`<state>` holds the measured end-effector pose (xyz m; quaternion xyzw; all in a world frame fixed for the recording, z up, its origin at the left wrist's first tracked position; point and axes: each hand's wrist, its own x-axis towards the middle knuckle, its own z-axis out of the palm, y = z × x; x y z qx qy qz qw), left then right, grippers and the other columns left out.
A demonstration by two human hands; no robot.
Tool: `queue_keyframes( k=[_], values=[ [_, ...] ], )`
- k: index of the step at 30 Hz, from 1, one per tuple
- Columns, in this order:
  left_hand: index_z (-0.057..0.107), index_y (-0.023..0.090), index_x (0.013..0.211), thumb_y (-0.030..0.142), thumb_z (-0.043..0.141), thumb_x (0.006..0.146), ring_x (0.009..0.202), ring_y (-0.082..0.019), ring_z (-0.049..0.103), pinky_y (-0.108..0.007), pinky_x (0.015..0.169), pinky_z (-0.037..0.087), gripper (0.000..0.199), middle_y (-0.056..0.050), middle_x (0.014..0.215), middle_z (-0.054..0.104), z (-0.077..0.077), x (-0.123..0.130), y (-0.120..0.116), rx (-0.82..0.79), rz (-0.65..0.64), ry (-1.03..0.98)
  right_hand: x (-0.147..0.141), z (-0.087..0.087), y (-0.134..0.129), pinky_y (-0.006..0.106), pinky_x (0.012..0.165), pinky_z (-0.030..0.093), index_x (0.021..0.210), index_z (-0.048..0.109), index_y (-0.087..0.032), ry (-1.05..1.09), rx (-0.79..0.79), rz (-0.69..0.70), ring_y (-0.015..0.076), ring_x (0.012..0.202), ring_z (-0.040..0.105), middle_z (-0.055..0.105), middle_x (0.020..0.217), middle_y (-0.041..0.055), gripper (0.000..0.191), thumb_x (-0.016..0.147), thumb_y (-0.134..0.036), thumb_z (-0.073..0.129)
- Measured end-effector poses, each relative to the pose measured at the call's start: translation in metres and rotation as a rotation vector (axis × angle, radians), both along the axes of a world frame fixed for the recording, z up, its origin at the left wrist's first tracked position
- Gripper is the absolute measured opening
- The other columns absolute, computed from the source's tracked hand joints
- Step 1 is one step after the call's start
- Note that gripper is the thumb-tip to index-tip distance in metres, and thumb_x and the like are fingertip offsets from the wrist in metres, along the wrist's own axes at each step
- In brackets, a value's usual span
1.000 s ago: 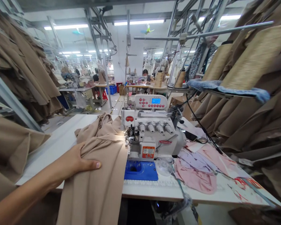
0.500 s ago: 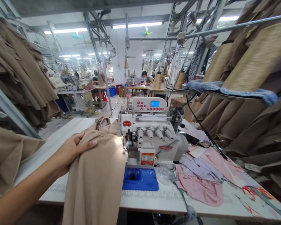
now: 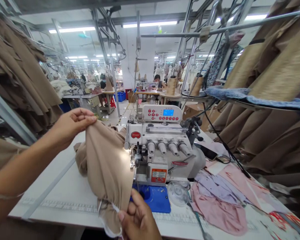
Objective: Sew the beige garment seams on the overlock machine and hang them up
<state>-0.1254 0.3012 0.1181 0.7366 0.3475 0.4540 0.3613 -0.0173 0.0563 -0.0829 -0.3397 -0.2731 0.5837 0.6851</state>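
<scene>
Beige fabric (image 3: 105, 160) hangs in front of the overlock sewing machine (image 3: 162, 143), its right edge beside the lit needle area. My left hand (image 3: 76, 125) pinches the cloth's top edge and holds it raised above the table. Low in front, my right hand (image 3: 140, 218) is closed on the fabric's lower end, where the cloth is gathered and a thin white strip (image 3: 115, 207) shows at the fingers. A blue plate (image 3: 157, 199) lies under the machine's front, partly behind my right hand.
Pink and lilac cloth pieces (image 3: 220, 203) lie right of the machine, near a dark phone (image 3: 206, 151). Large thread cones (image 3: 282, 66) stand at upper right. Brown garments (image 3: 22, 76) hang at left and more at right. A person (image 3: 158, 82) sits in the background.
My left hand has risen, lifting the fabric's top edge. My right hand has come into view, gripping the lower end, which has come up onto the table front. The view has shifted slightly.
</scene>
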Motion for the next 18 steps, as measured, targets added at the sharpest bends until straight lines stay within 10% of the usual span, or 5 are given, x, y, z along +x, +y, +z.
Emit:
queue_keyframes(
  k=[3,7,9,12,18],
  values=[
    [0.05,0.011,0.127,0.063,0.07,0.078,0.131,-0.037,0.046,-0.058,0.108,0.038,0.074,-0.018,0.137,0.052,-0.001,-0.001,-0.007,0.301,0.008,0.121,0.022,0.023,0.01,0.015,0.045,0.047,0.124,0.057,-0.018,-0.127,0.028,0.064,0.0082,0.057,0.057,0.071,0.098,0.0061,0.062,0.08,-0.056,0.079],
    [0.042,0.019,0.143,0.08,0.067,0.068,0.149,-0.046,0.001,-0.065,0.119,0.002,0.1,-0.015,0.163,0.002,-0.055,-0.003,-0.067,0.893,-0.175,0.402,0.034,0.041,0.019,0.012,0.039,0.037,0.092,0.069,-0.012,-0.233,-0.021,-0.031,0.0036,0.041,0.049,0.07,0.072,0.0025,0.053,0.08,-0.064,0.074],
    [0.048,0.02,0.14,0.073,0.063,0.077,0.146,-0.042,0.017,-0.059,0.12,0.009,0.084,-0.016,0.159,0.021,-0.092,-0.003,-0.102,1.046,-0.406,0.558,0.034,0.042,0.019,0.013,0.039,0.034,0.09,0.068,-0.011,-0.222,-0.067,-0.063,0.003,0.035,0.049,0.069,0.066,0.0026,0.06,0.076,-0.069,0.074],
    [0.061,0.019,0.126,0.027,0.052,0.097,0.125,-0.028,0.047,-0.047,0.115,0.024,0.031,-0.012,0.128,0.058,-0.131,0.002,-0.131,1.03,-0.287,0.47,0.033,0.037,0.015,0.012,0.037,0.034,0.085,0.066,-0.011,-0.192,-0.135,-0.114,0.0046,0.036,0.051,0.068,0.064,0.0029,0.064,0.068,-0.071,0.078],
    [0.07,0.015,0.11,0.012,0.047,0.099,0.108,-0.02,0.058,-0.039,0.109,0.03,0.026,-0.006,0.108,0.073,-0.121,0.011,-0.116,1.17,-0.27,0.365,0.036,0.031,0.013,0.012,0.032,0.024,0.07,0.063,-0.014,-0.278,-0.189,-0.151,0.0029,0.033,0.037,0.051,0.046,-0.005,0.057,0.075,-0.07,0.073]
  ],
)
